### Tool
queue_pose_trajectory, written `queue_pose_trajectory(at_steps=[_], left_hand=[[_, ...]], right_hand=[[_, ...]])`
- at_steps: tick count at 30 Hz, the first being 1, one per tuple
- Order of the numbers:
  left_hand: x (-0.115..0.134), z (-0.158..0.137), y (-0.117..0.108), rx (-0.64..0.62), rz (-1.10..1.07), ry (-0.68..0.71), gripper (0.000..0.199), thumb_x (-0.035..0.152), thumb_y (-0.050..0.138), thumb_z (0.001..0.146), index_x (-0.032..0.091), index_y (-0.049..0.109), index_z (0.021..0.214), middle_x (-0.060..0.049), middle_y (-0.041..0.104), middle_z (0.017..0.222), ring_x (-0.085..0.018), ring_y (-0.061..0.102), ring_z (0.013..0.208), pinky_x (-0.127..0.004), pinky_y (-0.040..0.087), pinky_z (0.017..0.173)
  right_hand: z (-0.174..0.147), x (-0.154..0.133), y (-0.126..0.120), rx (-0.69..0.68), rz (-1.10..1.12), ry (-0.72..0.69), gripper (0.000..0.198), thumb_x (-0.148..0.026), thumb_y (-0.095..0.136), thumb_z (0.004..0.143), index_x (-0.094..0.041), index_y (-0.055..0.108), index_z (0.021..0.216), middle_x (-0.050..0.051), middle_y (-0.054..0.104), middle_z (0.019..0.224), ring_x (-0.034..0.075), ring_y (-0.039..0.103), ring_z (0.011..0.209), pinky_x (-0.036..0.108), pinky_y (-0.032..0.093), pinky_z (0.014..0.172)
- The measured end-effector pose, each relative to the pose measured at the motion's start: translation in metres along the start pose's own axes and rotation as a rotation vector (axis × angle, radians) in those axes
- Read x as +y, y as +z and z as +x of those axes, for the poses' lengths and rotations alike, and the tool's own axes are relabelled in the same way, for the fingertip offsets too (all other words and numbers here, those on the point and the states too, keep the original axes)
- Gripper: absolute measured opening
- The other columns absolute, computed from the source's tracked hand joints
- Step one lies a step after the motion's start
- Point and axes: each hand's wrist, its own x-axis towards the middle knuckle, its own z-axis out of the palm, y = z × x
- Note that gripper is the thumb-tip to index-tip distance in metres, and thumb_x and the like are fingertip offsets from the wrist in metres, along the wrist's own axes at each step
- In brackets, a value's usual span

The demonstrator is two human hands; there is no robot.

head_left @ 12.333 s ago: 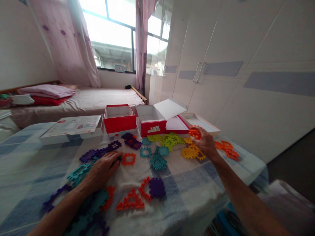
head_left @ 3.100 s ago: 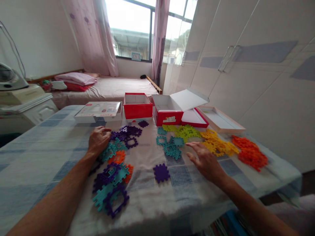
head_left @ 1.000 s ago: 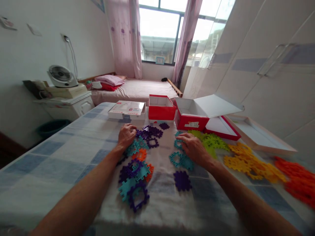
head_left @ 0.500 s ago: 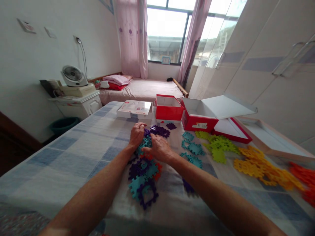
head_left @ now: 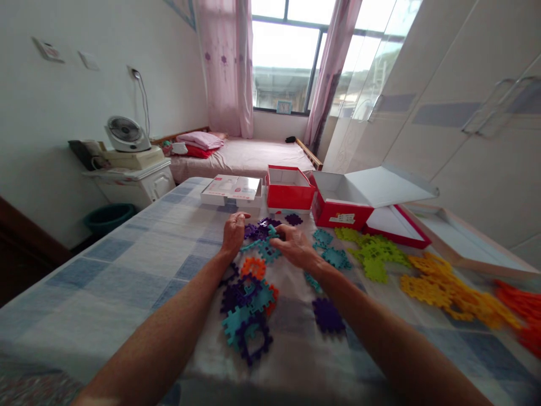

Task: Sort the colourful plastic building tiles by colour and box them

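Observation:
My right hand (head_left: 292,246) pinches a small teal interlocking plastic piece (head_left: 273,231) between thumb and fingers. My left hand (head_left: 235,234) stands on its edge beside a heap of purple interlocking pieces (head_left: 266,225). Its fingers are loosely curved and partly hidden, with no piece visibly gripped. Between my hands lie more teal pieces (head_left: 267,251). Nearer to me is an orange piece (head_left: 253,267), then a mixed pile of purple and teal pieces (head_left: 236,321) with some orange at its side. A purple square piece (head_left: 328,316) lies below my right forearm.
Right of my hands lie teal pieces (head_left: 336,257), lime pieces (head_left: 380,254), yellow pieces (head_left: 448,287) and red-orange pieces (head_left: 524,316). Along the back stand a white box (head_left: 211,198), a red box (head_left: 289,197), an open lidded box (head_left: 338,217) and a shallow tray (head_left: 460,256).
My right hand has shifted right and slightly away from my left hand, lifting a teal piece. The orange piece and teal pieces beneath are now uncovered. My left hand has hardly moved.

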Motion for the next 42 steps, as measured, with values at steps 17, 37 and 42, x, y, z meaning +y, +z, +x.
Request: queue_pose_trajectory(at_steps=[17,37,42], left_hand=[[-0.012,0.004,0.002,0.038,-0.076,-0.035,0.035,0.034,0.037,0.078,0.014,0.066,0.079,-0.008,0.066,0.089,-0.023,0.058,0.092,-0.034,0.045,0.085],[-0.021,0.008,0.006,0.105,-0.250,-0.121,0.036,0.037,0.036,0.078,0.016,0.065,0.079,-0.009,0.068,0.088,-0.022,0.061,0.089,-0.032,0.047,0.074],[-0.023,0.008,0.005,0.073,-0.217,-0.103,0.038,0.037,0.035,0.077,0.015,0.066,0.079,-0.009,0.068,0.088,-0.023,0.060,0.089,-0.034,0.046,0.077]], right_hand=[[-0.020,0.069,-0.065,0.264,-0.344,-0.061,0.031,-0.026,0.056,0.080,-0.014,0.064,0.107,0.010,0.060,0.104,0.019,0.055,0.099,0.032,0.040,0.091],[-0.007,-0.011,0.035,-0.210,-0.570,-0.488,0.020,-0.022,0.045,0.089,-0.018,0.064,0.095,0.008,0.060,0.093,0.018,0.049,0.092,0.028,0.037,0.080],[-0.017,-0.005,-0.002,-0.046,-0.518,-0.491,0.020,-0.026,0.047,0.089,-0.020,0.063,0.099,0.006,0.059,0.098,0.018,0.048,0.095,0.029,0.036,0.086]])
